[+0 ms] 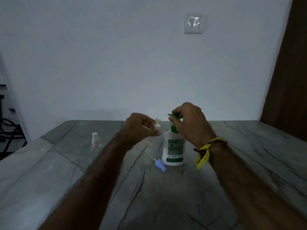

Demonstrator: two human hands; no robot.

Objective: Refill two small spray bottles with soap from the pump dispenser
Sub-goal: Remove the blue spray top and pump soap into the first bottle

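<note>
The left hand [141,127] pinches a small clear plastic spray bottle [157,125] between thumb and fingertips, holding it upright in the air with its threaded neck open and uncapped, just left of the green pump head [174,116] of a white plastic soap dispenser [174,150]. The right hand [189,123] sits on top of that pump head — fingers curled over it, thumb below the nozzle — and wears a yellow thread band [207,150] at the wrist.

The dispenser stands upright on the grey veined stone desk [249,163], its green-and-white label facing the camera. Just beside its base, to the left and nearer the camera, lies a pale blue spray cap [160,165] on its side, its thin clear dip tube [149,154] trailing away leftward. Well to the left of the dispenser stands a second small clear spray bottle with a white spray cap [95,141] fitted on it.

Behind the dispenser rises a plain white wall [116,55] with a white switch plate [193,23] high up and to the right; a dark brown wooden panel [289,72] runs along the far right.
</note>
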